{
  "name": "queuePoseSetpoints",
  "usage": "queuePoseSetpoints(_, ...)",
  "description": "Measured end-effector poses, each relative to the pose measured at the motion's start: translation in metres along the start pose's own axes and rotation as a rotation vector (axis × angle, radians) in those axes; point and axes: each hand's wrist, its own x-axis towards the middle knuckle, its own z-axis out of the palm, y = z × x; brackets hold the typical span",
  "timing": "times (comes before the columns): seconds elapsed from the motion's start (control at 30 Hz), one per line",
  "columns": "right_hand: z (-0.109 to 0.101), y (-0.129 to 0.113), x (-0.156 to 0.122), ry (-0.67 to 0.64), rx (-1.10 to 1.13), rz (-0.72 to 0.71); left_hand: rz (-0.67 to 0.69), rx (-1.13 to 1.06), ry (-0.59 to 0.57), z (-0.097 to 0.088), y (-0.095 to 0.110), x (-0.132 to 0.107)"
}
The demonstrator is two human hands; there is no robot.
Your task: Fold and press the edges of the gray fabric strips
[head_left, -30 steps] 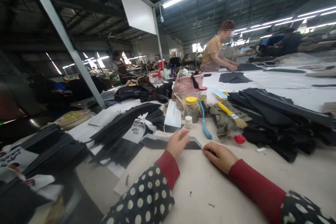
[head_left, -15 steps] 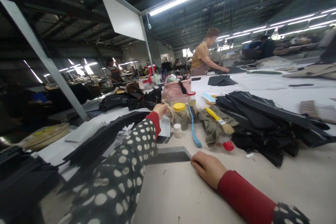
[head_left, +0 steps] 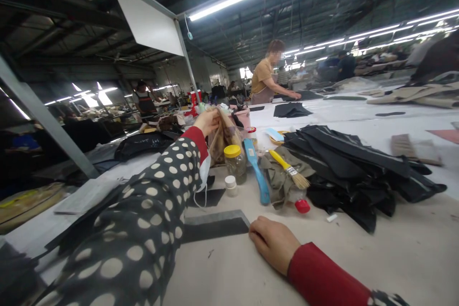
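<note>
My left hand is closed on the top of a brown cloth, which hangs in folds behind the jar. Under that sleeve a pale face mask dangles by its loop. My right hand rests on the table with curled fingers, at the right end of a dark fabric piece with a grey edge strip; what its fingertips hold is hidden. Between the hands stand a yellow-lidded jar and a small white-capped bottle. A blue-handled tool lies beside them.
A yellow-handled paintbrush lies on an olive cloth, near a red-capped bottle. Dark fabric pieces are heaped to the right. Behind the jar is a pink container. A co-worker stands across the table.
My left hand has gone up and forward, lifting the brown cloth from behind the jar. My right hand stays by the dark fabric piece. The view has shifted slightly right.
</note>
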Motion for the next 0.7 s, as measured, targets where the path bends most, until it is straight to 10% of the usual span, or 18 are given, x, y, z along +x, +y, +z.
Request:
queuePoseSetpoints(0.37, 0.000, 0.004, 0.000, 0.018, 0.010, -0.015, 0.573, -0.259, -0.011, 0.028, 0.115, 0.005)
queuePoseSetpoints(0.53, 0.003, 0.005, 0.000, 0.029, 0.019, -0.032, 0.784, -0.175, -0.044, 0.027, 0.197, -0.015)
queuePoseSetpoints(0.7, 0.004, 0.007, -0.001, 0.037, 0.018, -0.051, 0.972, 0.166, 0.220, 0.006, 0.279, -0.065)
